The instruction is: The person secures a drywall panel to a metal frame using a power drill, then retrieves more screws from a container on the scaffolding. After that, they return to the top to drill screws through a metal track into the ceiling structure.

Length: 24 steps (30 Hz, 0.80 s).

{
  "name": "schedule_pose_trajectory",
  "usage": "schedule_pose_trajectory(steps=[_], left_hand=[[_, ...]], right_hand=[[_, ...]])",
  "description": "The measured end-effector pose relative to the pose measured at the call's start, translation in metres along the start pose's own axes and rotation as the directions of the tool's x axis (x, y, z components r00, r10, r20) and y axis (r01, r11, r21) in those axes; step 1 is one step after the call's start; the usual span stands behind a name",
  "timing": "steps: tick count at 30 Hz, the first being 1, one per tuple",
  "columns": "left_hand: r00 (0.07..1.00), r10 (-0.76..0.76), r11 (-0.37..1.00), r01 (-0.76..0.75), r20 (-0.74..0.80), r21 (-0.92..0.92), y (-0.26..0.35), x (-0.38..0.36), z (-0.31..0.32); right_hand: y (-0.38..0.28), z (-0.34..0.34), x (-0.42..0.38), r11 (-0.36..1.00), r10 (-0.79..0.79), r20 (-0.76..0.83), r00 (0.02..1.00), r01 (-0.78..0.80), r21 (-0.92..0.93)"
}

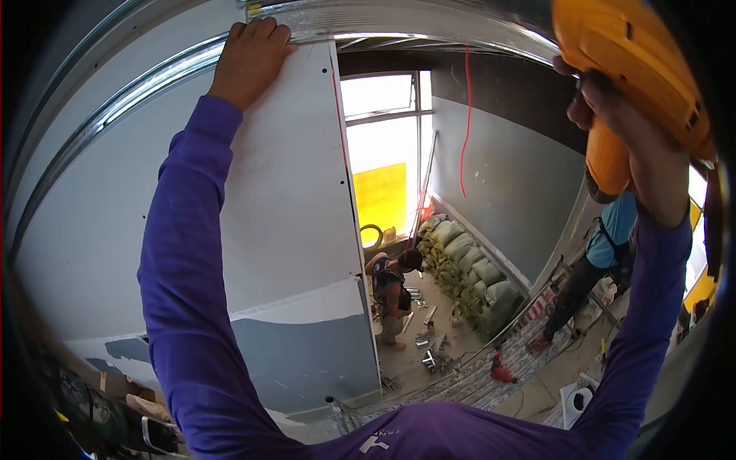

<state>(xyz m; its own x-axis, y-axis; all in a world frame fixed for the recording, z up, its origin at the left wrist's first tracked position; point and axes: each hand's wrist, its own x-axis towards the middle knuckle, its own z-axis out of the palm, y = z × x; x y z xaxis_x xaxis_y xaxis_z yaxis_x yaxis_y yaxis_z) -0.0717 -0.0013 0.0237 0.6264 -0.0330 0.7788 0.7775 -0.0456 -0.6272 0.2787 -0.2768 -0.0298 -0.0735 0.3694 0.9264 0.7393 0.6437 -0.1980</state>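
Observation:
Raised overhead, my left hand [253,60] has its fingers curled over the edge of a shiny metal channel [399,19], which runs along the top of the view. My right hand [625,126] is wrapped around the handle of an orange power tool [636,69] at the upper right. The tool's front end is cut off or hidden, so its exact kind does not show. Below my left hand stands a white wall panel [287,184] with dark screw spots near its edge.
Far below, a person [392,287] stands near metal offcuts, and another person in a blue shirt [606,245] is at the right. Filled sacks [468,257] line the wall. A red tool [502,369] lies on long metal profiles [475,387]. A red cord [466,123] hangs ahead.

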Motion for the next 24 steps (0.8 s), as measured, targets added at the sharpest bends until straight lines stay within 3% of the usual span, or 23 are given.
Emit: schedule_pose_trajectory(steps=[5, 8, 14, 17, 24], left_hand=[[0.999, 0.01, 1.0, -0.011, -0.04, -0.026, -0.002, -0.003, 0.006], [1.0, 0.001, 0.999, -0.001, -0.007, -0.052, -0.002, 0.0, 0.003], [1.0, -0.003, 0.999, 0.002, -0.015, -0.044, -0.002, 0.0, 0.005], [1.0, -0.009, 0.999, 0.009, 0.0, -0.041, -0.001, 0.0, 0.004], [0.998, 0.012, 0.996, -0.018, -0.068, -0.092, -0.002, -0.001, 0.006]], right_hand=[[-0.013, 0.019, 0.019, 0.997, 0.07, 0.078, 0.995, -0.069, -0.02], [-0.003, 0.033, 0.021, 0.984, 0.096, -0.015, 0.995, -0.093, 0.152], [-0.008, 0.045, 0.03, 0.995, 0.042, 0.039, 0.998, -0.045, 0.086], [-0.001, 0.039, 0.038, 0.999, 0.038, 0.171, 0.985, -0.041, 0.018], [-0.004, 0.051, 0.041, 0.996, 0.048, 0.116, 0.992, -0.057, 0.076]])
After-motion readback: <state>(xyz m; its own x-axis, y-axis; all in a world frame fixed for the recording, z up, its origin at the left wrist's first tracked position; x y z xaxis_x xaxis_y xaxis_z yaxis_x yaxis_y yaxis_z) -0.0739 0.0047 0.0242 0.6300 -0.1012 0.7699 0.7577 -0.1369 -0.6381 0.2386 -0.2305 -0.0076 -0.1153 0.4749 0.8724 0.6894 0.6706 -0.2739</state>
